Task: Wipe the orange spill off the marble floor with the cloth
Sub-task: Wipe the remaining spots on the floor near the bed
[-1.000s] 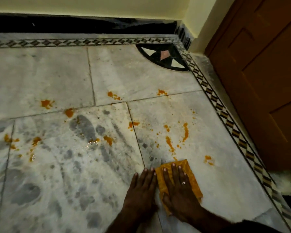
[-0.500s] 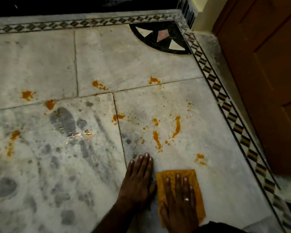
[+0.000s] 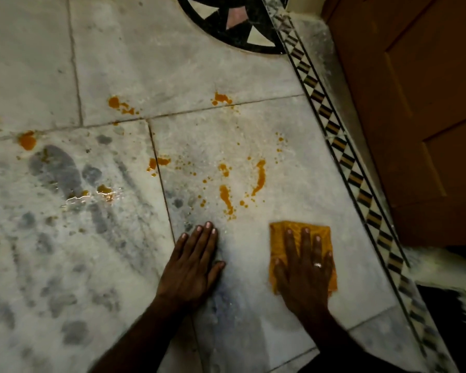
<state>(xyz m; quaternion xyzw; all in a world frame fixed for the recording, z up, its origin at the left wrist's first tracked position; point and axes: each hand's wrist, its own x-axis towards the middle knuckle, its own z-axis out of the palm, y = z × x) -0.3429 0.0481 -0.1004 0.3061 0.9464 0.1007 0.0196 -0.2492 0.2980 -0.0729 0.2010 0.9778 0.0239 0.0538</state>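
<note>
A single wide-angle view from a camera worn on the person's head, looking steeply down and forward at the marble floor. It sits close above both hands, the left hand and right hand, whose forearms enter from the bottom edge. Beyond the fingertips the floor runs to a dark inlay; right of the hands stands a wooden door.

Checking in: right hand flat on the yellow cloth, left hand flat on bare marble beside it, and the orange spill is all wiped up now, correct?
Not quite. The head view shows the orange spill unwiped, in streaks and drops ahead of both hands. The rest holds: right hand flat on the yellow cloth, left hand flat on bare marble.
</note>
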